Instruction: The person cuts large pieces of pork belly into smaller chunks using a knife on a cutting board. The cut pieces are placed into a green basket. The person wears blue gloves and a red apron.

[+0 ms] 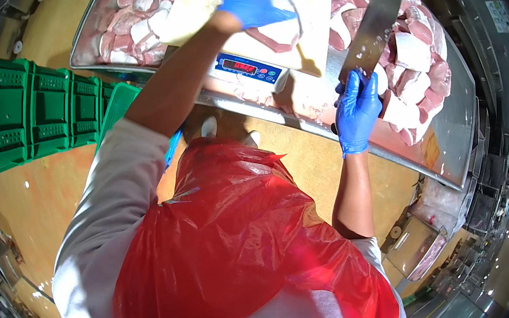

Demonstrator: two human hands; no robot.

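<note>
Your right hand point(357, 118) clamps the knife point(374, 30); your left hand point(249, 5), its grip unclear, touches the meat slab point(277, 34) on the cutting board point(199, 13). You're seemingly positioning it; cutting would call for a steady hold.

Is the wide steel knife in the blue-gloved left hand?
No, the knife is in the blue-gloved right hand, while the left hand touches pink raw meat.

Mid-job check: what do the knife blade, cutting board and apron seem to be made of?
Knife blade: metal, probably steel; smooth and grey, with pale specks clinging to it.
Cutting board: likely plastic; cream and matt, with dark surface marks, exact type unclear.
Apron: apparently thin plastic film; glossy red, crinkled, with sharp highlights.
</note>
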